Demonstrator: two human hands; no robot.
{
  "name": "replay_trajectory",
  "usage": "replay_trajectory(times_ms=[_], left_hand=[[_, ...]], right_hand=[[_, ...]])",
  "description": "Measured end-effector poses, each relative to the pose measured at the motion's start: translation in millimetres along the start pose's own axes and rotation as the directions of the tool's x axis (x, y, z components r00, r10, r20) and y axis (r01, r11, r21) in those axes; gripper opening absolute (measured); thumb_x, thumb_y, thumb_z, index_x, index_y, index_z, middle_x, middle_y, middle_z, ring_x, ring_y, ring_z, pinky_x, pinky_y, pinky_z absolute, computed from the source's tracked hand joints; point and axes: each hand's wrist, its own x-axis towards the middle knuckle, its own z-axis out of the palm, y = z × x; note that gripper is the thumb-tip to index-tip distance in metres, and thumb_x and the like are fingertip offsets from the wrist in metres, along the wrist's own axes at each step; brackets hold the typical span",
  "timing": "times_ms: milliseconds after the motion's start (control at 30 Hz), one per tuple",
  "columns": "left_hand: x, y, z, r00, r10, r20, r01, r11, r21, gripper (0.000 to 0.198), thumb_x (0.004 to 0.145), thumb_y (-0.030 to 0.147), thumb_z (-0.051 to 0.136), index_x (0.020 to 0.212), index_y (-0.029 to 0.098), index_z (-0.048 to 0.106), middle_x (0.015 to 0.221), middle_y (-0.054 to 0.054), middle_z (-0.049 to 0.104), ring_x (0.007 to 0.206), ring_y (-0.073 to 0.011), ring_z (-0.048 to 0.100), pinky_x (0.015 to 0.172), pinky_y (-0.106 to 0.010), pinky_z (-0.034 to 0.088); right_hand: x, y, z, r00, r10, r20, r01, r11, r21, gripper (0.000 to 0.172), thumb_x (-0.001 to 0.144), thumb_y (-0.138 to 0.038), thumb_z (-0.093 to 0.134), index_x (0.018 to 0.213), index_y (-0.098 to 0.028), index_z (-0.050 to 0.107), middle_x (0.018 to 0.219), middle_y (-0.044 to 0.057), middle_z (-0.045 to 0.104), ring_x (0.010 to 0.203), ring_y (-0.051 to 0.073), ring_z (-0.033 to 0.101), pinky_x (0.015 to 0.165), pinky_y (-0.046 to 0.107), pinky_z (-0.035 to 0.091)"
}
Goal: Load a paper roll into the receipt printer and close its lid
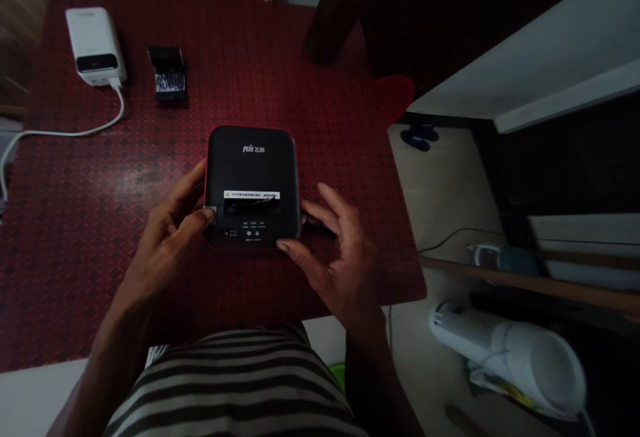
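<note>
A black receipt printer [253,170] with rounded corners lies on the red patterned table. A white warning label runs above its dark paper slot, and small buttons sit near its front edge. My left hand [167,230] is closed on the printer's left side, thumb pressed on the front left corner and fingers along the edge. At the right side, my right hand [340,250] has its thumb on the front right corner and fingertips against the side; its index finger stands away. The undersides of the fingers are partly hidden.
A white power bank [95,43] with a plugged-in white cable [75,133] lies at the table's [325,123] back left. Beside it is a small black folded item [169,73]. A dark post [333,13] rises at the back. Slippers [419,135] and a white cylinder [510,350] are on the right.
</note>
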Motion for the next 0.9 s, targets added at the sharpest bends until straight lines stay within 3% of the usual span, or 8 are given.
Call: replay_trajectory(times_ms=[133,267,333,433,500,600,733,900], left_hand=[[-1.3,-0.1,6.0,1.000,-0.016,-0.025,0.014,0.998,-0.058,0.072,0.100,0.034,0.090,0.170,0.039,0.077,0.180,-0.003,0.071,0.172,-0.0392,0.063,0.145,-0.059,0.051],[-4.0,-5.2,9.7,0.997,-0.028,-0.067,0.022,0.996,-0.083,0.068,0.099,0.036,0.091,0.167,0.041,0.080,0.180,-0.002,0.070,0.168,-0.0394,0.067,0.135,-0.054,0.062],[-4.6,-9.9,9.7,0.997,-0.011,-0.072,0.004,0.995,-0.098,0.068,0.099,0.040,0.092,0.165,0.041,0.081,0.177,-0.002,0.073,0.165,-0.0395,0.069,0.133,-0.052,0.062],[-3.8,-15.8,9.9,0.996,0.009,-0.090,-0.018,0.995,-0.099,0.069,0.098,0.046,0.093,0.166,0.039,0.080,0.172,-0.004,0.077,0.162,-0.0408,0.070,0.132,-0.054,0.062],[-2.6,-17.7,10.6,0.996,0.034,-0.087,-0.043,0.994,-0.100,0.070,0.099,0.049,0.092,0.166,0.037,0.080,0.170,-0.006,0.078,0.160,-0.0414,0.072,0.127,-0.054,0.066],[-0.8,-17.8,11.3,0.995,0.085,-0.052,-0.090,0.991,-0.097,0.068,0.101,0.050,0.089,0.166,0.035,0.078,0.169,-0.008,0.079,0.156,-0.0407,0.075,0.123,-0.054,0.068],[-0.5,-17.5,10.1,0.993,0.114,-0.034,-0.115,0.992,-0.047,0.066,0.104,0.050,0.086,0.166,0.033,0.076,0.172,-0.009,0.076,0.160,-0.0410,0.072,0.133,-0.058,0.061],[-1.8,-22.2,9.0,0.995,0.098,-0.014,-0.098,0.993,-0.069,0.069,0.105,0.051,0.082,0.171,0.033,0.070,0.182,-0.011,0.067,0.170,-0.0420,0.063,0.140,-0.063,0.053]], right_hand=[[-0.6,3.3,4.5,1.000,0.005,-0.004,-0.004,0.998,0.071,0.088,0.106,-0.055,0.097,0.180,-0.036,0.052,0.149,0.012,0.090,0.127,0.031,0.092,0.108,0.051,0.080],[2.1,2.6,0.9,1.000,-0.018,0.018,0.017,0.998,0.054,0.081,0.107,-0.050,0.097,0.177,-0.033,0.058,0.152,0.013,0.089,0.128,0.031,0.092,0.108,0.050,0.080],[9.3,-2.1,-4.8,0.998,-0.067,0.007,0.067,0.998,0.001,0.070,0.107,-0.047,0.097,0.168,-0.030,0.067,0.150,0.013,0.090,0.129,0.031,0.091,0.111,0.049,0.078],[30.7,-12.1,-10.6,0.978,-0.209,-0.009,0.206,0.972,-0.111,0.032,0.117,-0.029,0.084,0.149,-0.026,0.081,0.143,0.011,0.092,0.133,0.028,0.089,0.119,0.046,0.074],[51.0,-17.5,-7.7,0.955,-0.295,0.018,0.293,0.939,-0.183,0.025,0.121,-0.014,0.071,0.138,-0.025,0.086,0.141,0.010,0.093,0.134,0.026,0.088,0.122,0.046,0.071],[83.5,-23.4,8.4,0.928,-0.319,0.193,0.360,0.899,-0.248,0.032,0.117,-0.001,0.065,0.121,-0.022,0.090,0.131,0.009,0.094,0.123,0.026,0.089,0.115,0.045,0.072],[115.3,-31.4,35.7,0.842,-0.148,0.520,0.372,0.856,-0.360,0.028,0.114,-0.002,0.070,0.105,-0.022,0.087,0.114,0.010,0.091,0.111,0.030,0.087,0.104,0.046,0.072],[132.3,-22.5,55.1,0.795,-0.144,0.590,0.431,0.818,-0.382,0.022,0.111,-0.006,0.075,0.107,-0.026,0.086,0.105,0.008,0.088,0.098,0.028,0.087,0.094,0.043,0.073]])
